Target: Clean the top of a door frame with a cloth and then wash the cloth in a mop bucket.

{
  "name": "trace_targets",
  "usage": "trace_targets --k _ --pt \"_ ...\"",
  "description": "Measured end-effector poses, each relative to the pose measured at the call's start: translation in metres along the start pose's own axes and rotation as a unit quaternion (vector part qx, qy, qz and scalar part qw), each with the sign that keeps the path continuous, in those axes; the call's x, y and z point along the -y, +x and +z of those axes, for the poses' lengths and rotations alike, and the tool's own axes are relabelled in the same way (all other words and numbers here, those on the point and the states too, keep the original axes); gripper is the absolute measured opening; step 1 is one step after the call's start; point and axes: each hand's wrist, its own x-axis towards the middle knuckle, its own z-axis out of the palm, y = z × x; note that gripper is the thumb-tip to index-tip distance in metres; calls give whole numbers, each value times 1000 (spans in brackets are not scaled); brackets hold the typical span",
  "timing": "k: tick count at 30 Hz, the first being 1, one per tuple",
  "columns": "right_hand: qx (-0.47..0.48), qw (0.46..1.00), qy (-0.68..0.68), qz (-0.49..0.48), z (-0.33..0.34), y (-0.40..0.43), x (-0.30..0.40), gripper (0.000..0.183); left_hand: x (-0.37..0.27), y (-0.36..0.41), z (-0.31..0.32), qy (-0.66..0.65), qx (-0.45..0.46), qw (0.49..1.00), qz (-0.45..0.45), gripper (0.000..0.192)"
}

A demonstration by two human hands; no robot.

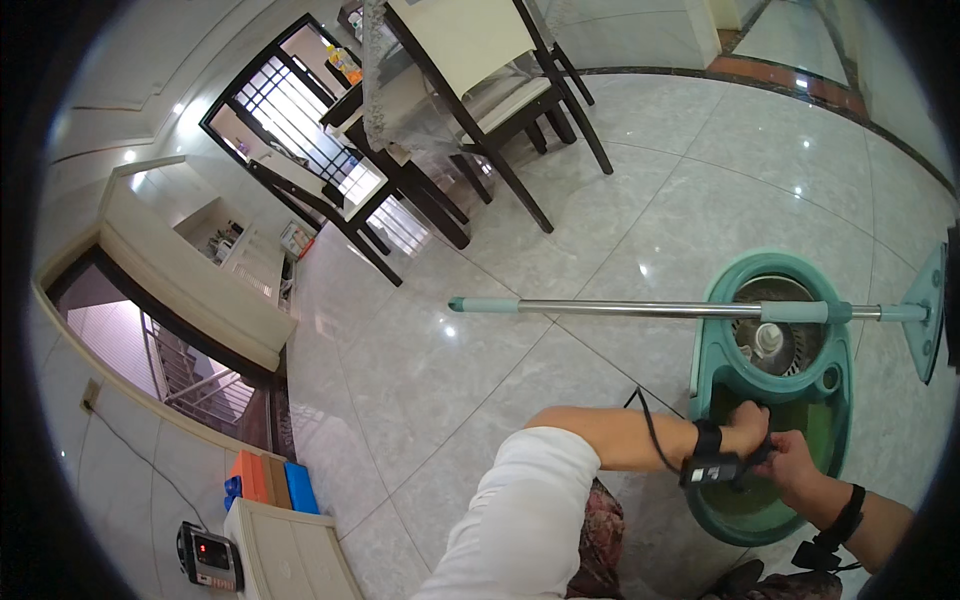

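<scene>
A green mop bucket [697,517] stands on the floor before me, with water [821,427] in its near compartment. Over that water my left hand [746,429] and my right hand [793,463] are close together. Both grip a dark, wet-looking cloth [760,453], partly hidden by the fingers and wrist. Across the round far compartment lies a mop with a steel handle [637,308]. Its flat green head [924,315] sticks out past the bucket's right side. Beneath the handle is a metal spin basket [793,352] with a white hub [769,340].
Dark-framed chairs [502,112] and a table with a plastic cover [405,105] stand at the far left. A cream cabinet [292,555] at lower left bears orange and blue boxes [253,476]. Grey tiled floor [465,375] stretches between them and the bucket.
</scene>
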Motion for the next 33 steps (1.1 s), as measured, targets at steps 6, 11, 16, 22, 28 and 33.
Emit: trace_targets --k 6,11,16,22,28,33 --pt "-17 996 -7 83 -21 31 -15 17 11 -16 9 -17 84 996 29 35" --pt "-13 999 37 -5 -12 35 -25 21 0 3 -1 18 21 999 36 36" --pt "-48 999 -2 6 -3 4 -6 27 -6 -6 -2 15 50 999 7 37" --pt "12 995 86 39 -16 26 -6 19 5 -11 3 6 39 999 37 32" --pt "46 998 29 12 -9 -6 12 28 14 26 -10 -26 43 998 -33 34" --pt "-81 993 66 54 -39 5 -9 20 -17 -6 -16 -14 73 997 -4 43"
